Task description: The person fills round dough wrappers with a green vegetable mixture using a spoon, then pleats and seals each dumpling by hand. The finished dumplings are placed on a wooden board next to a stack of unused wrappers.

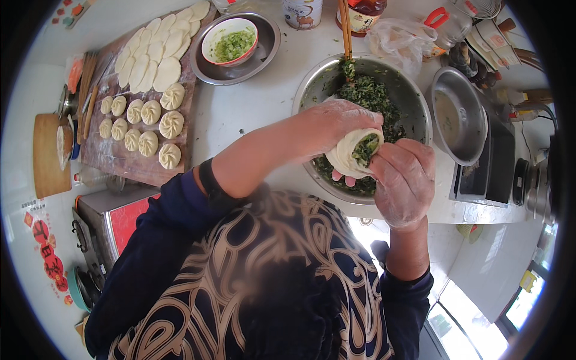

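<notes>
Over a large metal bowl (310,85) of chopped green filling (371,96), my left hand (344,123) cups a partly closed bun (348,155), its fingertips showing below the dough. Green filling shows through the bun's open top. The floury fingers of my right hand (402,180) pinch the bun's dough rim from the right. Wooden chopsticks (345,31) stand in the filling at the bowl's far side. To the left, a floured wooden board (180,168) bears several pleated buns (171,124) and, behind them, overlapping flat dough wrappers (155,51).
A small bowl of chopped greens (231,45) sits inside a metal basin (265,63). At the right stand another metal basin (459,117) and a dark sink or tray (499,157). A can (302,13), a sauce bottle (362,18) and a plastic bag (400,42) line the back.
</notes>
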Demonstrator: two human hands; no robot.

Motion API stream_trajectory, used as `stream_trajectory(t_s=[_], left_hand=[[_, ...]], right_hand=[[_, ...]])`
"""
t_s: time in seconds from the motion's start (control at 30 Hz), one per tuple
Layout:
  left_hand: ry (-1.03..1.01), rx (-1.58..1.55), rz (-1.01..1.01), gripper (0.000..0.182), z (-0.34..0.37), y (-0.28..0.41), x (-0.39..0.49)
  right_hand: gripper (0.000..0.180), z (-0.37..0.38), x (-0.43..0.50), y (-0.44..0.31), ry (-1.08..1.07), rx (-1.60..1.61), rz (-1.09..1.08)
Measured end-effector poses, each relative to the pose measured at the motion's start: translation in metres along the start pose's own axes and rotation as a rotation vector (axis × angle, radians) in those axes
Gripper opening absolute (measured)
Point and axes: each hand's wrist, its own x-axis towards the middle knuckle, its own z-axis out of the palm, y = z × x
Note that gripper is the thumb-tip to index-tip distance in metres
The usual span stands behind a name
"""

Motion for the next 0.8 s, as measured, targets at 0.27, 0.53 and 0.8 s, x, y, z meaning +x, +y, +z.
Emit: stream_trajectory(t_s=[0.27, 0.53, 0.8], left_hand=[[-0.069, -0.078, -0.067, 0.056, -0.005, 0.006, 0.004], [0.028, -0.182, 0.332, 0.061, 0.012, -0.009, 0.010], [0.127, 0.190, 0.345, 0.048, 0.007, -0.005, -0.003]], right_hand=[[0.038, 0.011, -0.006, 0.003, 0.134, 0.377, 0.586], [0.022, 0.020, -0.021, 0.003, 0.374, 0.522, 0.771], [0.031, 0.011, -0.006, -0.001, 0.155, 0.046, 0.360]])
